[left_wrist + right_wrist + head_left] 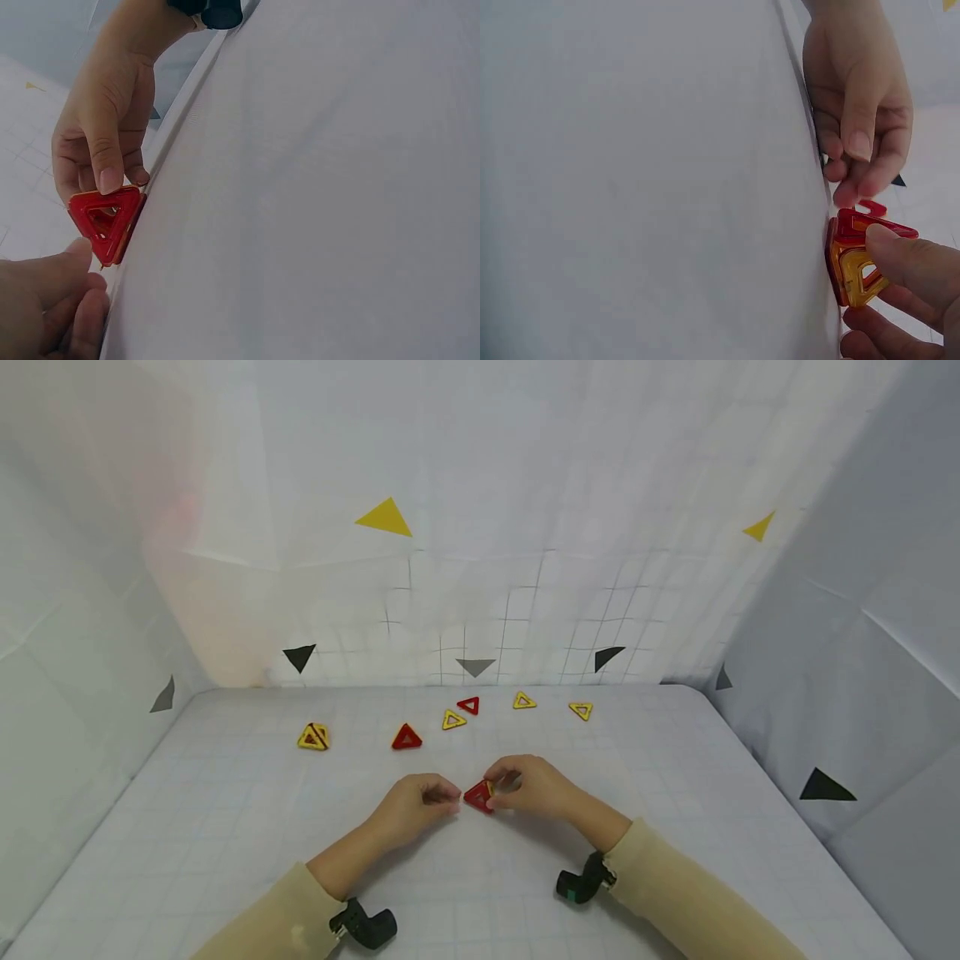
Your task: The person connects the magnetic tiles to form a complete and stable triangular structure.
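My right hand pinches a small pyramid of magnetic triangle tiles by its right side, low over the white table. In the left wrist view a red tile face shows, with an open triangular middle. From the right wrist view, a yellow tile makes up another side, and the right thumb presses on the piece. My left hand holds nothing; its fingers are loosely bent, the tips right beside the pyramid's left corner.
Behind the hands lie a red pyramid, a yellow pyramid, a flat red triangle and yellow triangles. White cloth walls with coloured triangle marks enclose the table.
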The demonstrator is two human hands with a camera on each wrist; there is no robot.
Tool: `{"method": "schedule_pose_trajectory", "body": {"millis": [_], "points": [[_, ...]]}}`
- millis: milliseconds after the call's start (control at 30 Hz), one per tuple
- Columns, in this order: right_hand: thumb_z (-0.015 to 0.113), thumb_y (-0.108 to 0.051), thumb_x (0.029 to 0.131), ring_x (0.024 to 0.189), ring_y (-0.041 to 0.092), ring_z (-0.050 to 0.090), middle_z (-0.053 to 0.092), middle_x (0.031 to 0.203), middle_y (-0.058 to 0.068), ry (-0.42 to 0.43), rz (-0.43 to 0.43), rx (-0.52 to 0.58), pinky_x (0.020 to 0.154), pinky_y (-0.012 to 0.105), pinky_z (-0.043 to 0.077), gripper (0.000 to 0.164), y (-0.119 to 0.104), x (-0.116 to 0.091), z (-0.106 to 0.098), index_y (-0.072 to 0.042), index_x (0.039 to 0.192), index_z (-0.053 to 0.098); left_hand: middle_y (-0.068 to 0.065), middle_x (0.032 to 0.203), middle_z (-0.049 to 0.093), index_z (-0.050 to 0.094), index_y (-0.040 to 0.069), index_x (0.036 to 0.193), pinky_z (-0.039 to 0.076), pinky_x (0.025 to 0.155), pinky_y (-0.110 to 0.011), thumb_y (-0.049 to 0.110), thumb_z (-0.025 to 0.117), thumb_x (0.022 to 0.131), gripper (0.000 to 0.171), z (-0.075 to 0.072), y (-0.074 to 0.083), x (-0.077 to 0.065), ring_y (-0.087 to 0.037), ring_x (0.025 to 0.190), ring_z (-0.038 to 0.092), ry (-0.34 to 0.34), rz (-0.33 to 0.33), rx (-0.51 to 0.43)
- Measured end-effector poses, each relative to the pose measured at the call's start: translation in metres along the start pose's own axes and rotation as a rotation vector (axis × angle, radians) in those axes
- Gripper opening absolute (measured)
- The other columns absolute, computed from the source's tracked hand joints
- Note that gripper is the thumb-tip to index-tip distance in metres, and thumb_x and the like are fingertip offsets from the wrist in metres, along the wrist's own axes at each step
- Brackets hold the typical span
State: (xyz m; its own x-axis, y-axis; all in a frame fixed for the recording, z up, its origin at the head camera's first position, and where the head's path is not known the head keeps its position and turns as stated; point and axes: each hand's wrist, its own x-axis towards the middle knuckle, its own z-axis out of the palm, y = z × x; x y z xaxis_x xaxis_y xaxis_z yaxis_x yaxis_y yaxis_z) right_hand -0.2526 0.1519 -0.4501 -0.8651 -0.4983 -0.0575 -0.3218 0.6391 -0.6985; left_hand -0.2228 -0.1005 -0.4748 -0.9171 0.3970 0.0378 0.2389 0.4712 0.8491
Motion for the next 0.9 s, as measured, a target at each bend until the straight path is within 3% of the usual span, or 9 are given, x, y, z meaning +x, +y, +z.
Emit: {"method": "schedule_pose_trajectory", "body": {"millis": [300, 533, 900], "points": [[0.085, -0.024, 0.082, 0.098, 0.014, 0.06, 0.068, 0.105, -0.009, 0.104, 0.084, -0.023, 0.078, 0.03, 0.053, 0.03, 0.021, 0.01, -0.012, -0.019, 0.109, 0.073, 0.006, 0.098, 0.069, 0.072, 0.013, 0.109, 0.053, 0.086, -0.034, 0.023, 0.073, 0.093, 0.019, 0.001, 0.002, 0.009, -0.013, 0.093, 0.063, 0.064, -0.065, -0.018], [0.082, -0.022, 0.084, 0.1, 0.016, 0.061, 0.068, 0.107, -0.006, 0.174, 0.157, -0.016, 0.077, 0.031, 0.052, 0.033, 0.032, 0.018, -0.021, -0.017, 0.115, 0.072, 0.002, 0.108, 0.067, 0.068, 0.012, 0.118, 0.054, 0.089, -0.036, 0.028, 0.075, 0.092, 0.031, 0.001, 0.002, 0.019, -0.015, 0.099, 0.064, 0.164, -0.113, -0.048], [0.078, -0.024, 0.088, 0.1, 0.02, 0.06, 0.069, 0.111, 0.002, 0.236, 0.235, -0.004, 0.079, 0.034, 0.052, 0.039, 0.038, 0.03, -0.031, -0.01, 0.124, 0.069, -0.012, 0.131, 0.06, 0.055, 0.002, 0.134, 0.048, 0.102, -0.041, 0.024, 0.073, 0.094, 0.049, 0.008, 0.012, 0.05, -0.026, 0.12, 0.057, 0.315, -0.121, -0.184]]}}
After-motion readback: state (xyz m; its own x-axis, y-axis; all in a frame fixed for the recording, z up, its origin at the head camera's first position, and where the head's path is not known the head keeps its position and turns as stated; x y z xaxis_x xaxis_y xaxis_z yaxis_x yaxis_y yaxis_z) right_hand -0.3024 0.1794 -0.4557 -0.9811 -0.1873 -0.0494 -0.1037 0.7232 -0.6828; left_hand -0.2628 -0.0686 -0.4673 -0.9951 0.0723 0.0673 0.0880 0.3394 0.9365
